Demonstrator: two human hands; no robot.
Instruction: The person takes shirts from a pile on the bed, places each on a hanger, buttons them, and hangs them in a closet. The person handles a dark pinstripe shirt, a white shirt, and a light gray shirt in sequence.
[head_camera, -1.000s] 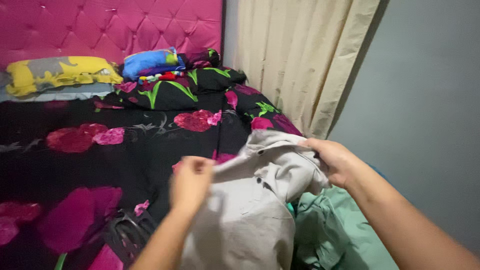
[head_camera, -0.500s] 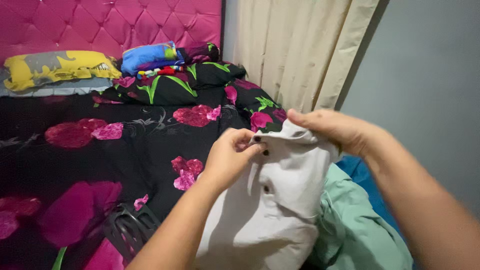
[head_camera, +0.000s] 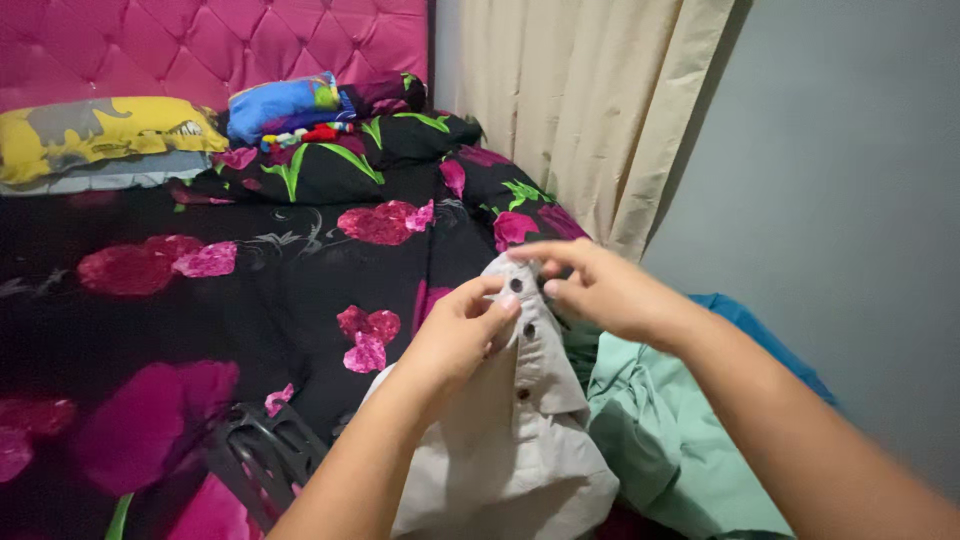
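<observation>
Over the black bedspread (head_camera: 250, 290) with pink flowers, your left hand (head_camera: 455, 335) and right hand (head_camera: 600, 290), apart a second earlier, had closed together, both pinching the grey buttoned shirt (head_camera: 510, 440) at its collar. Green cloth (head_camera: 660, 440) lay right, beige curtain (head_camera: 600, 100) behind.

Left hand (head_camera: 458, 335) and right hand (head_camera: 600, 290) pinch the buttoned placket of a grey shirt (head_camera: 510, 440), held above a black floral bedspread (head_camera: 250, 290); green garment (head_camera: 660, 430) lies beside.
</observation>
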